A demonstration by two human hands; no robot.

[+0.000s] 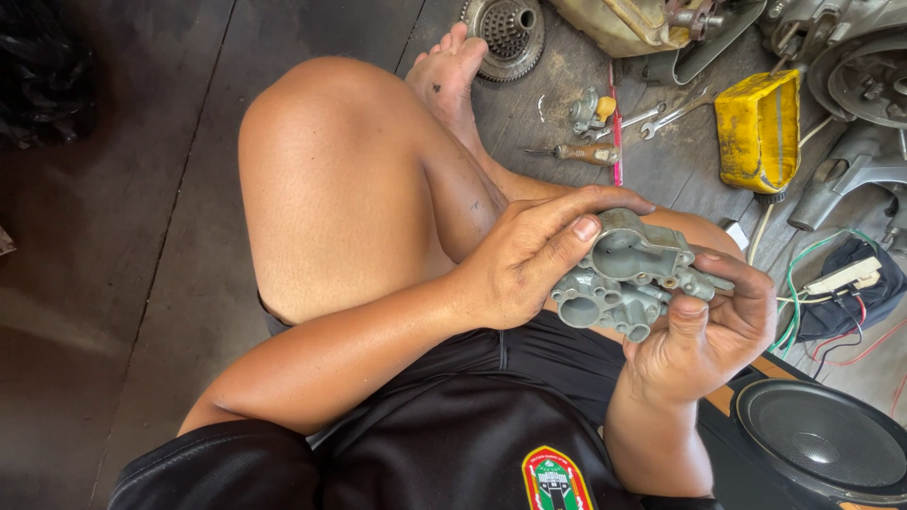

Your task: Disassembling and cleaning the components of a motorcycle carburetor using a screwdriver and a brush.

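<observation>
Fingers [578, 229] of my left hand [524, 260] curl over the top of a grey cast-metal carburetor body [628, 279], the thumb pressed flat against its upper rim, so that hand is clamped on the part. My right hand [704, 331] grips the same casting from below and from the right, its thumb lying up along the underside and its other fingers [746, 283] wrapped round the far end. Between the two hands the carburetor body sits in the air just above my lap, over the black shorts [529, 354], its round open bores turned toward me.

My bare left knee [331, 170] is drawn up beside the hands, and my foot [453, 66] rests flat on the dark wooden floor [142, 236]. Beyond the foot a round toothed metal part [505, 33] lies on the boards. Near it are a screwdriver with a wooden handle [581, 153], a thin red rod [616, 132] and two open-ended spanners [661, 115], with a small metal fitting [590, 109] just beside them. A yellow container [756, 127] stands to the right of the spanners. Further right, loose green, red and white wires [812, 283] trail over the floor. A black loudspeaker cone [817, 444] sits close under my right forearm.
</observation>
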